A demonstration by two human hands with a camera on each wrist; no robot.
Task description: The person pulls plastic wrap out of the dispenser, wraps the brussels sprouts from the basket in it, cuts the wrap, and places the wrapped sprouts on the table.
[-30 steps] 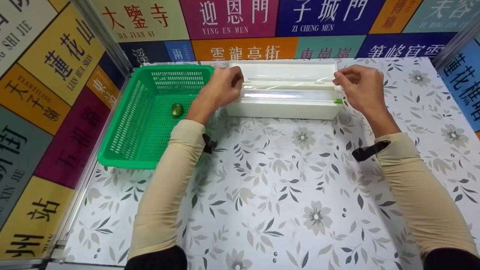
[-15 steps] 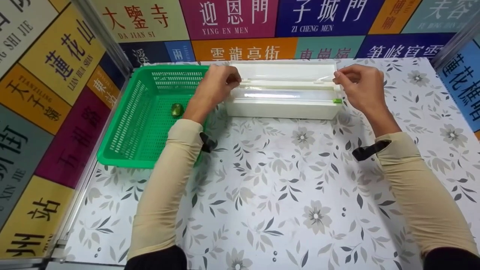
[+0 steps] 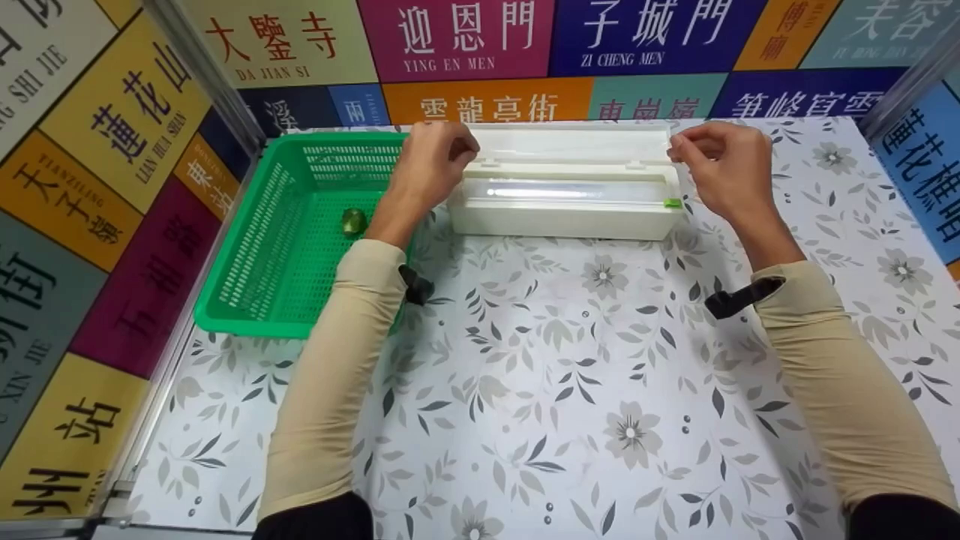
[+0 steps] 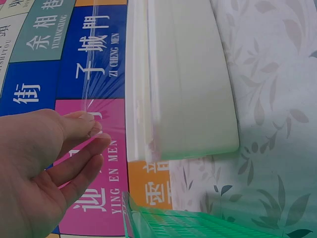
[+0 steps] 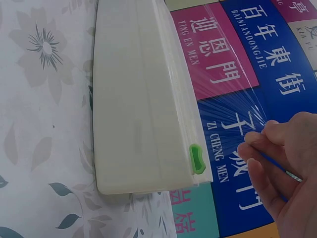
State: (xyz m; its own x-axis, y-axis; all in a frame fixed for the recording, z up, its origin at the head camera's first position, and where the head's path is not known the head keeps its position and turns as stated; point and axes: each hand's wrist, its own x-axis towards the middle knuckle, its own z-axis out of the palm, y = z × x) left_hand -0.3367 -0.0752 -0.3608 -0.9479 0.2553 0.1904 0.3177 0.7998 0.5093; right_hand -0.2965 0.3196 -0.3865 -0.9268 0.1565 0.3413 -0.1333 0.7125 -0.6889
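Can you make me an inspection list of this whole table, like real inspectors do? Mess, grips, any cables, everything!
Surface: tabletop with grey flowers and leaves.
Job's things: white box, lid up, with a shiny clear roll inside; clear film stretched between both grips.
Clutter: nothing seen.
Left grip: pinching the film.
Right grip: pinching the film.
Cables: nothing seen.
Surroundings: green basket left of the box, one small green item inside; colourful printed wall panels.

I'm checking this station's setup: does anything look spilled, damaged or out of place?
Nothing stands out. The white film dispenser and green plastic basket sit upright; the clear film creases where the left hand and right hand pinch it.
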